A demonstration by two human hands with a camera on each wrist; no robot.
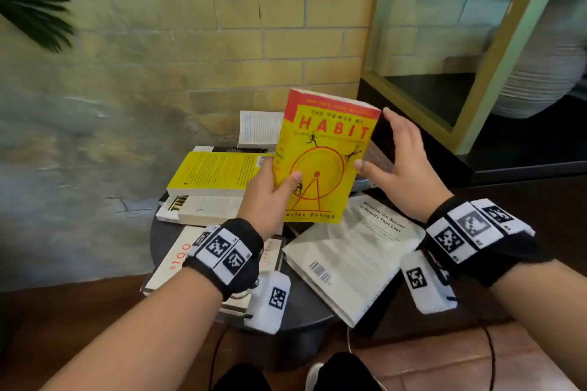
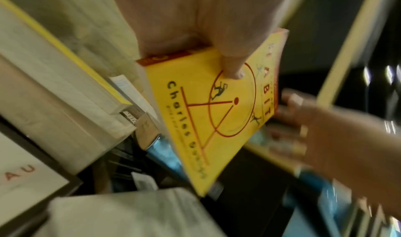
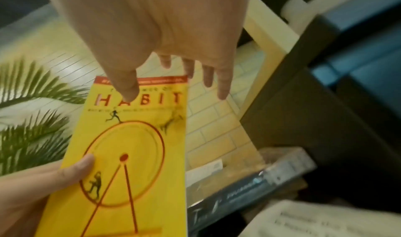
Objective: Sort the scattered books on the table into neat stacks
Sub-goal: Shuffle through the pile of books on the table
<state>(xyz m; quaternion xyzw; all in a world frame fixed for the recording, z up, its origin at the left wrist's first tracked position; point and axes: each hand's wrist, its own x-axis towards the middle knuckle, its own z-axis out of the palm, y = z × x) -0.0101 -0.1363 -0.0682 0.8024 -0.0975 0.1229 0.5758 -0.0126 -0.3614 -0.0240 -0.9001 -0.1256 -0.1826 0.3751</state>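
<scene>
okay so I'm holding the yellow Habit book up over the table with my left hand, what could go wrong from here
1. Only the left hand pinches the Habit book, at a lower corner; the right hand is open beside it, so the book could tip or slip.
2. The white book juts over the table edge; a bump might knock it off.
3. The yellow book sits askew on others, a shaky base for stacking.

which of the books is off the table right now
The yellow Habit book. The left hand grips its lower left edge and holds it upright in the air, with the right hand open beside it. Every other book lies flat on the table.
</scene>
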